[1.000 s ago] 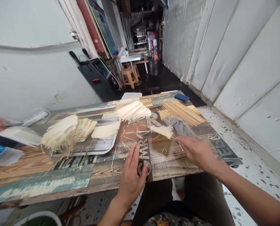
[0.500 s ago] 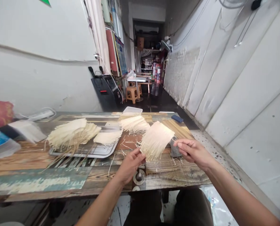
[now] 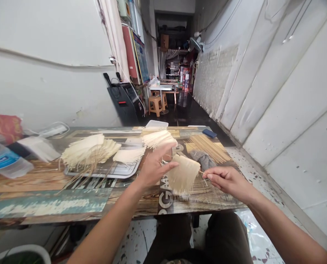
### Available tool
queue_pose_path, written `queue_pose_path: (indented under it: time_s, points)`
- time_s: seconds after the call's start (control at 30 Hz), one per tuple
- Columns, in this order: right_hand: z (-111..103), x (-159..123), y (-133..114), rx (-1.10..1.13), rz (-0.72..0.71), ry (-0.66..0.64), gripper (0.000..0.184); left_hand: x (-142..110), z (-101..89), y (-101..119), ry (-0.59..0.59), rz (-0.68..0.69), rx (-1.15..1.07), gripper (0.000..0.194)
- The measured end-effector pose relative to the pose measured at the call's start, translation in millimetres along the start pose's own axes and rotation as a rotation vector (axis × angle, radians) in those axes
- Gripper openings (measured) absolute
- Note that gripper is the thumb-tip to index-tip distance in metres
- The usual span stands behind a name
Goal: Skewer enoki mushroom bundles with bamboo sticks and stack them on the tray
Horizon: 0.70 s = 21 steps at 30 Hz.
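Note:
My right hand (image 3: 229, 182) pinches the end of a thin bamboo skewer (image 3: 202, 172). From that skewer hangs a pale cream, fringed piece of food (image 3: 184, 175), perhaps enoki mushroom, its strands pointing down and slightly blurred. My left hand (image 3: 153, 167) is open beside it, thumb and fingers spread, the thumb close to its upper left corner; I cannot tell if they touch. Behind the left hand lies a stack of similar pieces (image 3: 158, 139). On a grey tray (image 3: 127, 170) to the left are a larger skewered pile (image 3: 86, 150) and a smaller fringed piece (image 3: 128, 156).
A bundle of bamboo skewers (image 3: 211, 148) lies at the right of the wooden-patterned table (image 3: 125, 201), with a grey cloth (image 3: 203, 158) and a blue object (image 3: 209, 133) near it. At the left stand a plastic bottle (image 3: 8, 163) and white tissues (image 3: 39, 148).
My left hand has let go of the piece's lower left side and lifted, its fingers spreading. The piece now hangs lower from the skewer, still in my right hand. The view has shifted slightly.

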State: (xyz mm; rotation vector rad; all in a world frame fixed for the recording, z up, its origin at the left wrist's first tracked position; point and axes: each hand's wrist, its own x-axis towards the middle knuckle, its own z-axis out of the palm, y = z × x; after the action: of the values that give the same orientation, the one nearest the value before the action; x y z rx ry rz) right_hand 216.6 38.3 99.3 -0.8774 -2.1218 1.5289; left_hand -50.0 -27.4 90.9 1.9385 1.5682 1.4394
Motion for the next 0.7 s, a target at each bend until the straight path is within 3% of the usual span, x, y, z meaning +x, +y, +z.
queue_pose_path:
  time_s: [0.1, 0.27, 0.33, 0.47, 0.5, 0.63, 0.7]
  points:
    - [-1.8, -3.7, 3.7, 0.047, -0.014, -0.063, 0.032, 9.1, -4.4, 12.0, -0.173, -0.061, -0.137, 0.046]
    - [-4.6, -7.1, 2.0, 0.111, 0.021, -0.076, 0.032, 15.2, -6.9, 20.7, -0.193, -0.129, -0.172, 0.038]
    - [-4.9, -7.5, -1.5, 0.149, 0.043, -0.058, 0.032, 15.7, -7.2, 21.7, -0.136, -0.118, -0.126, 0.036]
    - [5.3, -5.6, -9.3, 0.268, 0.090, 0.116, 0.032, 9.7, 3.2, 24.7, 0.234, -0.140, 0.011, 0.035]
    - [11.3, -4.1, -10.6, 0.278, 0.068, 0.189, 0.031, 7.0, 9.5, 25.9, 0.278, -0.175, -0.004, 0.033]
    - [48.1, 7.7, -10.2, 0.228, -0.115, 0.424, 0.026, -4.0, 45.3, 30.6, 0.175, -0.277, -0.256, 0.046]
    - [69.3, 16.0, -6.8, 0.188, -0.183, 0.492, 0.024, -7.5, 61.4, 32.5, 0.197, -0.313, -0.357, 0.057]
